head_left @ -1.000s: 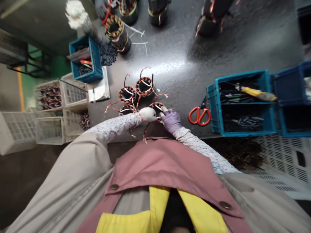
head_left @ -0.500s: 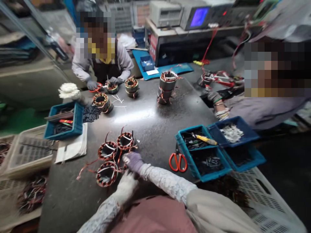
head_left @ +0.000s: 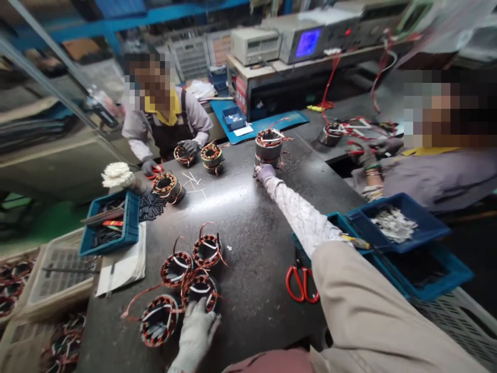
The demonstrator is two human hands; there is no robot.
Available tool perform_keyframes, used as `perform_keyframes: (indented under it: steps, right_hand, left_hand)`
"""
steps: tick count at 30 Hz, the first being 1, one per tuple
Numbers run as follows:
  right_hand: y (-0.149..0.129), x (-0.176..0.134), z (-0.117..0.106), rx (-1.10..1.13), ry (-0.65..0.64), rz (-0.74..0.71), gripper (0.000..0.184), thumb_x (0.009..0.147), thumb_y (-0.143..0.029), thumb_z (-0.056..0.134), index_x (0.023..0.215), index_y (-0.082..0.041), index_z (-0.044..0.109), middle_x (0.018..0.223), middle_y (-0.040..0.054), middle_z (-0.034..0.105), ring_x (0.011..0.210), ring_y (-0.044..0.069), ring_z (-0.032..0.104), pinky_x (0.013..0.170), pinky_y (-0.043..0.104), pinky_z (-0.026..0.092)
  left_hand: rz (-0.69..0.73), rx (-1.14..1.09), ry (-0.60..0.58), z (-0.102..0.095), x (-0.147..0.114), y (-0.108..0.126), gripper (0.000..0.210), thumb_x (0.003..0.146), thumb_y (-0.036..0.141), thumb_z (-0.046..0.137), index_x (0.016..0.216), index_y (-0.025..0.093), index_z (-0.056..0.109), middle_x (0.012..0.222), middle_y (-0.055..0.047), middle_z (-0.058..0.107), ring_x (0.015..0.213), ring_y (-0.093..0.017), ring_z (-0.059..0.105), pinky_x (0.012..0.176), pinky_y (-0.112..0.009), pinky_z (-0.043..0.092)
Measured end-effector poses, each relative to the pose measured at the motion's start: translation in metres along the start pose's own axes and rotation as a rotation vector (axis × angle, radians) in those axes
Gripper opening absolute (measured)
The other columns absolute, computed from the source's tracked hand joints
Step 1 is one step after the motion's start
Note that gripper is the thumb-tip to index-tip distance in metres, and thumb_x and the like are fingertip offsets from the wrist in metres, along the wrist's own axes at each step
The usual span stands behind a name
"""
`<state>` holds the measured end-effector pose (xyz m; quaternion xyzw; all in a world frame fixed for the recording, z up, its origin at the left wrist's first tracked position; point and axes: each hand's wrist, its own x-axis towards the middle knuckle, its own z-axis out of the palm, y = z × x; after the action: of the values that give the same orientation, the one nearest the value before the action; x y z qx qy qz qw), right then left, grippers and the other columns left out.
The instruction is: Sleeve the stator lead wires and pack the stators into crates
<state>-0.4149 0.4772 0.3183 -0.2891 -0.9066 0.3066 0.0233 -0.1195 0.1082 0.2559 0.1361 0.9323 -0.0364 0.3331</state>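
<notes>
My left hand [head_left: 197, 327], in a white knit glove, has its fingers over the near rim of a wound motor stator [head_left: 210, 286] and its thumb along the outside. Three more stators [head_left: 158, 322] with copper windings, white ties and loose lead wires stand close by on the dark table. My right arm is stretched far forward. In a purple-grey glove, my right hand [head_left: 265, 174] grips the left side of the lower stator in a stack of two; the upper stator [head_left: 268, 146] rests above it. The fingertips of this hand are partly hidden.
Red-handled scissors [head_left: 297, 285] lie right of centre, beside blue bins [head_left: 435, 228] of small parts. Another blue bin [head_left: 130, 228] stands at left on white sheets. Two co-workers [head_left: 159, 119] sit across and at right; more stators [head_left: 167, 187] stand near the far one.
My right hand has left the near stators and reached forward to the far stack. My left hand has shifted down in view and now lies on the near stator. The far co-worker's hands have moved slightly.
</notes>
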Motion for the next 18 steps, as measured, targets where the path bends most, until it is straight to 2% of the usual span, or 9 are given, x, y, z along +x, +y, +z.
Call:
perform_keyframes:
  steps: [2, 6, 8, 9, 11, 13, 14, 16, 18]
  right_hand:
    - [-0.006, 0.003, 0.001, -0.038, -0.021, 0.018, 0.032, 0.097, -0.024, 0.044, 0.109, -0.011, 0.071, 0.106, 0.0163, 0.072, 0.101, 0.023, 0.068, 0.086, 0.028, 0.05]
    - [-0.002, -0.015, -0.005, -0.133, -0.054, 0.033, 0.031, 0.095, -0.021, 0.047, 0.109, -0.01, 0.072, 0.109, 0.0193, 0.072, 0.106, 0.025, 0.067, 0.087, 0.027, 0.049]
    - [0.003, -0.031, -0.008, -0.164, -0.082, 0.022, 0.033, 0.095, -0.023, 0.046, 0.11, -0.009, 0.072, 0.112, 0.0197, 0.071, 0.107, 0.025, 0.066, 0.086, 0.027, 0.049]
    - [0.006, -0.041, -0.01, -0.175, -0.097, 0.014, 0.034, 0.096, -0.024, 0.045, 0.111, -0.01, 0.072, 0.114, 0.0192, 0.07, 0.107, 0.025, 0.067, 0.086, 0.027, 0.049]
    - [0.014, -0.064, -0.012, -0.188, -0.126, -0.005, 0.036, 0.098, -0.026, 0.042, 0.115, -0.012, 0.071, 0.117, 0.0172, 0.07, 0.107, 0.024, 0.066, 0.085, 0.027, 0.049]
    - [0.022, -0.091, -0.013, -0.192, -0.158, -0.029, 0.036, 0.099, -0.027, 0.04, 0.116, -0.015, 0.07, 0.118, 0.0153, 0.07, 0.106, 0.023, 0.067, 0.085, 0.026, 0.048]
    - [0.025, -0.106, -0.013, -0.191, -0.176, -0.043, 0.036, 0.099, -0.028, 0.041, 0.116, -0.016, 0.07, 0.118, 0.0145, 0.07, 0.106, 0.022, 0.067, 0.085, 0.026, 0.048]
    - [0.032, -0.14, -0.013, -0.182, -0.222, -0.07, 0.035, 0.099, -0.029, 0.042, 0.114, -0.016, 0.071, 0.116, 0.0136, 0.071, 0.104, 0.022, 0.067, 0.085, 0.026, 0.048]
    - [0.038, -0.18, -0.009, -0.164, -0.279, -0.091, 0.035, 0.099, -0.03, 0.043, 0.112, -0.016, 0.072, 0.112, 0.0131, 0.072, 0.103, 0.023, 0.067, 0.085, 0.027, 0.048]
  left_hand:
    - [-0.017, -0.003, 0.016, 0.0, -0.001, 0.002, 0.037, 0.096, 0.036, 0.043, 0.096, 0.024, 0.078, 0.149, -0.008, 0.049, 0.137, -0.034, 0.044, 0.113, -0.044, 0.034]
    - [0.007, -0.055, 0.068, -0.003, -0.006, 0.001, 0.033, 0.092, 0.035, 0.049, 0.086, 0.021, 0.078, 0.147, -0.011, 0.052, 0.133, -0.034, 0.049, 0.114, -0.047, 0.035]
    - [0.07, -0.15, 0.175, -0.016, -0.011, -0.002, 0.029, 0.09, 0.034, 0.053, 0.08, 0.022, 0.078, 0.143, -0.01, 0.056, 0.127, -0.032, 0.054, 0.111, -0.046, 0.039]
    - [0.117, -0.224, 0.274, -0.028, -0.014, -0.004, 0.029, 0.089, 0.036, 0.054, 0.078, 0.023, 0.077, 0.139, -0.01, 0.058, 0.124, -0.03, 0.057, 0.108, -0.045, 0.043]
    - [0.222, -0.401, 0.547, -0.063, -0.017, -0.002, 0.032, 0.09, 0.041, 0.053, 0.079, 0.024, 0.077, 0.128, -0.009, 0.065, 0.114, -0.024, 0.063, 0.101, -0.038, 0.05]
    - [0.309, -0.527, 0.802, -0.112, -0.012, 0.007, 0.034, 0.09, 0.047, 0.052, 0.08, 0.026, 0.076, 0.115, -0.008, 0.069, 0.106, -0.021, 0.065, 0.094, -0.035, 0.053]
    - [0.329, -0.554, 0.871, -0.139, -0.006, 0.016, 0.031, 0.09, 0.046, 0.053, 0.082, 0.026, 0.076, 0.114, -0.007, 0.07, 0.104, -0.02, 0.066, 0.093, -0.034, 0.053]
    - [0.433, -0.622, 0.98, -0.188, 0.016, 0.041, 0.031, 0.089, 0.046, 0.056, 0.075, 0.023, 0.073, 0.107, -0.007, 0.071, 0.097, -0.019, 0.067, 0.088, -0.032, 0.054]
    - [0.551, -0.664, 1.007, -0.22, 0.045, 0.071, 0.035, 0.088, 0.045, 0.056, 0.068, 0.021, 0.07, 0.097, -0.007, 0.073, 0.099, -0.019, 0.066, 0.088, -0.03, 0.052]
